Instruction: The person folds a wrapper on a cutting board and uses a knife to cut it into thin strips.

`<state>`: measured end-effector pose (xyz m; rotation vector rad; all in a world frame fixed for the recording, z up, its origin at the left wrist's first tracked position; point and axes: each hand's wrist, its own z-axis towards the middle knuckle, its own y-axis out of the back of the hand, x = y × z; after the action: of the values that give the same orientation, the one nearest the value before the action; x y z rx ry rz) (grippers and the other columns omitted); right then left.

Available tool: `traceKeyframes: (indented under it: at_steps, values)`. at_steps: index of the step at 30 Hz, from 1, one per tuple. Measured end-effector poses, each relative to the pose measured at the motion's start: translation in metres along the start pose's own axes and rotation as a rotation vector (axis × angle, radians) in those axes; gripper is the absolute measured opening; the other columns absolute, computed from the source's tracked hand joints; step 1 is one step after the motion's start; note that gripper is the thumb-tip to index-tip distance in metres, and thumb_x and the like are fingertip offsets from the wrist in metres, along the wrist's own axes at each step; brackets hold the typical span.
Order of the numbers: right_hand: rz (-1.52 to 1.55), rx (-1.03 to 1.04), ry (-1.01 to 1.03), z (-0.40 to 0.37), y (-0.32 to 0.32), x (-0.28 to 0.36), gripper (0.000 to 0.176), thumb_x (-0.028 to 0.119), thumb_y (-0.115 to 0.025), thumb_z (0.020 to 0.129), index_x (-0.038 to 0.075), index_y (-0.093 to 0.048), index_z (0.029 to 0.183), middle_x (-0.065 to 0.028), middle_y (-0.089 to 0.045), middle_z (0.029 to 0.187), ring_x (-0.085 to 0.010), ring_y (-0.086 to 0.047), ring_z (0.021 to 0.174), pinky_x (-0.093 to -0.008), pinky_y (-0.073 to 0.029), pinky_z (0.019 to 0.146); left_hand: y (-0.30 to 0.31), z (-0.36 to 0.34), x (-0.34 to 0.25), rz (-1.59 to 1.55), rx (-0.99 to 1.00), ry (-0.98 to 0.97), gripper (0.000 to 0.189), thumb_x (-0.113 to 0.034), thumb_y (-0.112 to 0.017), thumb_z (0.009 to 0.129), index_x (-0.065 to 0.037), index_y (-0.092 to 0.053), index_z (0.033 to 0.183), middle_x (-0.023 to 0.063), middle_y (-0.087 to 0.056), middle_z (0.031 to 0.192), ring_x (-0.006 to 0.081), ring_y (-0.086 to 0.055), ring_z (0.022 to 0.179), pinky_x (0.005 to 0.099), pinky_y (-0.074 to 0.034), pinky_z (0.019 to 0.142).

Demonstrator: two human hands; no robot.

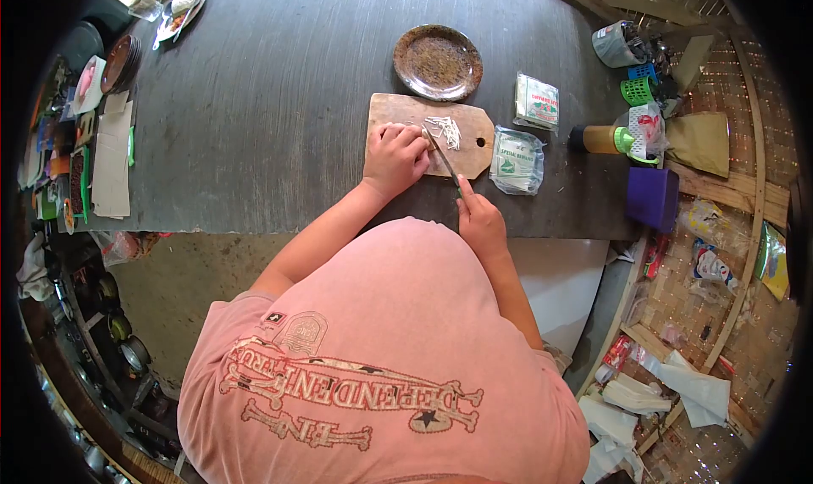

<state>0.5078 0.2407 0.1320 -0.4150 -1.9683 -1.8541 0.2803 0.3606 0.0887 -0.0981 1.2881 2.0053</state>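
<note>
A wooden cutting board [398, 111] with a hole at its right end lies on the dark table. Thin white strips of cut food [445, 133] are heaped on its middle. My left hand [396, 155] rests on the board's left part, fingers curled down over a piece that they mostly hide. In my right hand [483, 221] is a knife [444, 158], gripped by its handle. The blade slants up and left across the board, its tip close beside my left fingertips and the strips. Just beyond the board sits a brown speckled plate [437, 62].
Right of the board lie two plastic-wrapped packets, one nearer [517, 162] and one farther [537, 101]. A bottle with a green cap [603, 139], a purple container [651, 198] and baskets line the right edge. Far left are a plate of food [180, 14] and stacked brown dishes [121, 64].
</note>
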Motion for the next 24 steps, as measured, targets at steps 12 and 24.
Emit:
traceKeyframes:
  at_steps: [12, 24]
  values:
    - [0.009, -0.003, -0.016, -0.0021, -0.0041, -0.0014, 0.06, 0.016, -0.072, 0.104, 0.024, -0.061, 0.162, -0.0153, -0.067, 0.086, -0.0415, -0.071, 0.077, -0.0557, -0.058, 0.071, -0.0038, -0.0017, 0.0024, 0.017, -0.008, -0.018, 0.014, -0.026, -0.081, 0.088, -0.02, -0.077, 0.1, -0.0044, -0.071, 0.119, 0.0195, -0.066, 0.115, 0.0462, -0.045, 0.108]
    - [0.056, -0.025, -0.009, -0.0037, -0.0062, -0.0036, 0.061, 0.017, -0.072, 0.105, 0.024, -0.059, 0.164, -0.0153, -0.069, 0.089, -0.0414, -0.072, 0.079, -0.0548, -0.06, 0.072, -0.0052, 0.0003, 0.0022, 0.005, -0.009, -0.039, 0.011, -0.023, -0.08, 0.088, -0.019, -0.077, 0.097, -0.0032, -0.072, 0.116, 0.0209, -0.067, 0.115, 0.0456, -0.046, 0.107]
